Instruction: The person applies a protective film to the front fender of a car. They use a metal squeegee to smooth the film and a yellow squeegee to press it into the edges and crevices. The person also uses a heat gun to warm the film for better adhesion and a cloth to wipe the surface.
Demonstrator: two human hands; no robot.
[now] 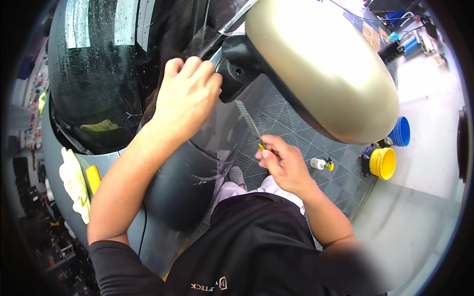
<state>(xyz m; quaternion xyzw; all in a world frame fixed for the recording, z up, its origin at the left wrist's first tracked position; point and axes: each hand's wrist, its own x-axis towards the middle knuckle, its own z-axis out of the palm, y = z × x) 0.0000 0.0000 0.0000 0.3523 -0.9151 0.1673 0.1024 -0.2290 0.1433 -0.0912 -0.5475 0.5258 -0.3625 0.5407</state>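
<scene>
The right hand (pixel 286 165) pinches a thin blade (pixel 248 120) running toward 11 o'clock, its tip nearest the curled left hand (pixel 186 93) at the mirror base (pixel 237 74).

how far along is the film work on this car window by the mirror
Done: the side window looks wet and covered by dark film. In hand: the left hand presses the film's corner near the side mirror, while the right hand keeps a thin blade tool in its grip. Left: apparently that corner; the cloth and yellow squeegee lie unused on the hood.
</scene>
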